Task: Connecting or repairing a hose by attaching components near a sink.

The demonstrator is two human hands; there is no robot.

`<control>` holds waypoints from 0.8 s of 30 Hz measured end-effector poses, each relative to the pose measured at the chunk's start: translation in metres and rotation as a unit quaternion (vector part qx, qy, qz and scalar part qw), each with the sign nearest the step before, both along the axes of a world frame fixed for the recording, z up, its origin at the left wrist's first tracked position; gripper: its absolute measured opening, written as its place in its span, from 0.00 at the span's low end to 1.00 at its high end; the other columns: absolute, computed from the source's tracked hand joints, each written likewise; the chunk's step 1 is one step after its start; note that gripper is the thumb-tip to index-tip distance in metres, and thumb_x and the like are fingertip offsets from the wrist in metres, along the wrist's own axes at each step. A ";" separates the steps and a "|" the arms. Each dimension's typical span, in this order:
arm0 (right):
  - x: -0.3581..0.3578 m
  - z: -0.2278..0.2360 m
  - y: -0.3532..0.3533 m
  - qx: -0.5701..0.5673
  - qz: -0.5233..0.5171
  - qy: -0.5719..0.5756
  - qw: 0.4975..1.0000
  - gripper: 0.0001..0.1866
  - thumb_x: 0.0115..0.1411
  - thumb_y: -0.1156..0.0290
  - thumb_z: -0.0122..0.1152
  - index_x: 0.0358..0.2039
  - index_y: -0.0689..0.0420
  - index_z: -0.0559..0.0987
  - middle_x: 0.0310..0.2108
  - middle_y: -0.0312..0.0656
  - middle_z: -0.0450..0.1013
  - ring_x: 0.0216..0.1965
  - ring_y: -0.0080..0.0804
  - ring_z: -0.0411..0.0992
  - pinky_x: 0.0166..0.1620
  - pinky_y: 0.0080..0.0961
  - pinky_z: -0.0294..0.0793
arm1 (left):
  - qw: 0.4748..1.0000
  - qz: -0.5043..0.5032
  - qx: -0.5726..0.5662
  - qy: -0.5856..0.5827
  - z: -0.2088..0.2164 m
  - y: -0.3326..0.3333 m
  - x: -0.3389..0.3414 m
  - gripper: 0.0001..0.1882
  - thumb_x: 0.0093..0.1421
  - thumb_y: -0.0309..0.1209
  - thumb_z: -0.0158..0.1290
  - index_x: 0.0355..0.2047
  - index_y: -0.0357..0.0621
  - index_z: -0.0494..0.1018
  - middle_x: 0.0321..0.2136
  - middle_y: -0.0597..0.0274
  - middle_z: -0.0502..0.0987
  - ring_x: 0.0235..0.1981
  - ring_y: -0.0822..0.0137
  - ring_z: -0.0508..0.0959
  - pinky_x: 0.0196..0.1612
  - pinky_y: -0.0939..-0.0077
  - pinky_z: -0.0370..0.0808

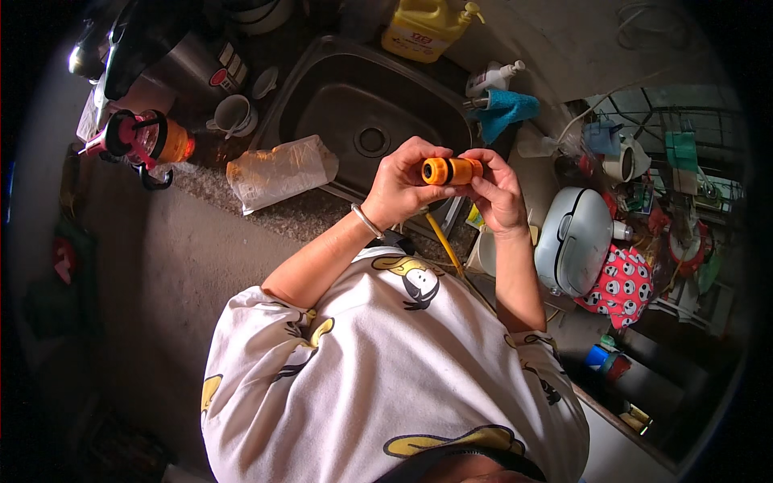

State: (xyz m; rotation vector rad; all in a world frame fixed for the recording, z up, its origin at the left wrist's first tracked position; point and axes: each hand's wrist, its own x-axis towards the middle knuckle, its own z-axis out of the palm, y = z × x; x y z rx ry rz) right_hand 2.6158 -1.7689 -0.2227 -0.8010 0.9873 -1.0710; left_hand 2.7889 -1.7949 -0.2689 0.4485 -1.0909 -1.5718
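The orange connector (451,171), a short ribbed cylinder with a black band around its middle and a dark opening facing left, is held up near the near right corner of the sink (338,109). The left hand (403,181) and the right hand (501,193) pinch it from either side between thumbs and fingers. A clear plastic bag (282,171) lies at the sink's near left corner. Beyond its far edge, a yellow jug (423,32) bears red print; at the left, a silver appliance (193,71) carries a round red sticker and white labels.
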 end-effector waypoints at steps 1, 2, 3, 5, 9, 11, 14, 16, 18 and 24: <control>0.003 -0.001 0.000 -0.020 -0.010 -0.016 1.000 0.15 0.52 0.77 0.56 0.42 0.60 0.69 0.37 0.41 0.69 0.36 0.26 0.70 0.38 0.21 0.74 | 1.000 0.000 -0.009 -0.024 0.000 0.001 0.000 0.23 0.41 0.19 0.63 0.39 0.38 0.69 0.35 0.65 0.67 0.38 0.74 0.70 0.43 0.82 0.69; 0.004 -0.001 0.001 -0.041 -0.020 -0.031 0.998 0.15 0.52 0.78 0.56 0.41 0.60 0.70 0.39 0.42 0.68 0.39 0.28 0.69 0.40 0.23 0.75 | 0.999 0.001 -0.018 -0.049 0.000 0.002 0.000 0.23 0.41 0.19 0.62 0.40 0.38 0.70 0.36 0.66 0.67 0.39 0.74 0.70 0.45 0.82 0.67; 0.002 -0.005 0.001 -0.041 -0.021 -0.031 0.998 0.15 0.52 0.78 0.56 0.41 0.60 0.70 0.39 0.42 0.68 0.39 0.28 0.69 0.40 0.23 0.75 | 0.996 0.015 -0.047 -0.076 0.002 0.002 0.000 0.23 0.41 0.19 0.62 0.40 0.38 0.70 0.35 0.65 0.67 0.38 0.74 0.70 0.44 0.82 0.67; 0.001 -0.014 -0.001 -0.095 -0.016 -0.053 0.994 0.15 0.51 0.78 0.57 0.41 0.59 0.70 0.41 0.44 0.67 0.44 0.30 0.67 0.44 0.25 0.73 | 0.993 0.024 -0.054 -0.098 0.001 0.004 -0.001 0.23 0.41 0.19 0.62 0.40 0.39 0.70 0.35 0.65 0.67 0.38 0.74 0.70 0.44 0.82 0.67; 0.003 -0.003 0.001 -0.018 -0.020 -0.122 0.992 0.15 0.51 0.76 0.58 0.40 0.58 0.70 0.40 0.42 0.67 0.42 0.28 0.68 0.42 0.23 0.73 | 0.993 0.023 -0.035 -0.110 -0.003 0.004 -0.002 0.23 0.41 0.20 0.63 0.39 0.39 0.70 0.34 0.66 0.67 0.39 0.73 0.70 0.44 0.82 0.67; -0.012 -0.013 -0.002 0.104 0.037 -0.112 0.987 0.14 0.51 0.75 0.58 0.40 0.58 0.70 0.40 0.41 0.67 0.40 0.26 0.67 0.38 0.19 0.72 | 0.993 0.027 -0.042 -0.105 0.000 0.004 0.000 0.22 0.42 0.20 0.62 0.40 0.38 0.70 0.35 0.65 0.68 0.38 0.74 0.70 0.43 0.82 0.68; 0.005 -0.011 0.005 0.000 -0.070 0.021 0.997 0.14 0.50 0.77 0.58 0.39 0.58 0.70 0.40 0.41 0.67 0.38 0.24 0.67 0.36 0.16 0.70 | 0.998 -0.007 0.053 -0.040 0.000 0.003 0.000 0.21 0.44 0.19 0.60 0.40 0.38 0.69 0.35 0.63 0.70 0.37 0.74 0.72 0.42 0.81 0.71; 0.013 -0.012 0.004 -0.111 -0.067 0.050 0.990 0.16 0.49 0.79 0.59 0.40 0.58 0.70 0.40 0.40 0.67 0.38 0.23 0.66 0.39 0.17 0.68 | 0.987 -0.047 0.153 0.021 -0.002 0.003 0.001 0.21 0.45 0.19 0.59 0.41 0.38 0.68 0.35 0.61 0.71 0.35 0.73 0.73 0.40 0.80 0.73; 0.021 -0.004 0.004 -0.166 -0.063 0.078 0.981 0.17 0.48 0.80 0.58 0.40 0.58 0.70 0.40 0.40 0.67 0.38 0.22 0.66 0.41 0.18 0.67 | 0.956 -0.093 0.258 0.108 -0.010 0.001 0.004 0.20 0.48 0.20 0.57 0.42 0.38 0.67 0.35 0.59 0.73 0.32 0.72 0.75 0.37 0.77 0.75; 0.020 0.002 -0.001 0.120 -0.062 0.142 0.981 0.13 0.48 0.80 0.58 0.37 0.59 0.71 0.38 0.39 0.66 0.39 0.23 0.67 0.38 0.16 0.69 | 0.957 -0.099 0.243 0.121 -0.018 0.001 0.005 0.18 0.51 0.23 0.55 0.43 0.38 0.66 0.34 0.59 0.73 0.30 0.70 0.75 0.36 0.76 0.76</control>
